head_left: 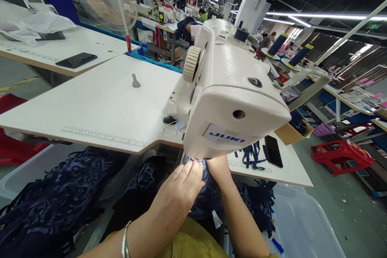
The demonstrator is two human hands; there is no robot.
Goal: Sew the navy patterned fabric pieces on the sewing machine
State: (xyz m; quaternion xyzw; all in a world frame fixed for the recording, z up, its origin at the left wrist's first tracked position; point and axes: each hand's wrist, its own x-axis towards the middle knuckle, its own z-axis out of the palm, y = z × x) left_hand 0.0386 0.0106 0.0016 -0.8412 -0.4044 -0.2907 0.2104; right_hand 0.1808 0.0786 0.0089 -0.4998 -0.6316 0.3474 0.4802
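Observation:
My left hand (184, 181) lies at the front of a white JUKI sewing machine (229, 88), its fingers held together and pressed on a navy patterned lace garment (205, 199). Beside it, my right hand (219, 167) reaches under the machine head and touches the same cloth. The head hides the right fingers, and the needle is out of sight behind it. From the table edge the garment hangs down to my lap, with a small white label (217, 218) showing on it.
A steel bobbin-plate-shaped piece (135, 81) and a printed ruler (102, 136) are on the left tabletop. Navy straps (253, 156) and a black phone (273, 151) lie at right. More navy garments (60, 197) fill a bin at left; a clear bin (305, 221) stands at right.

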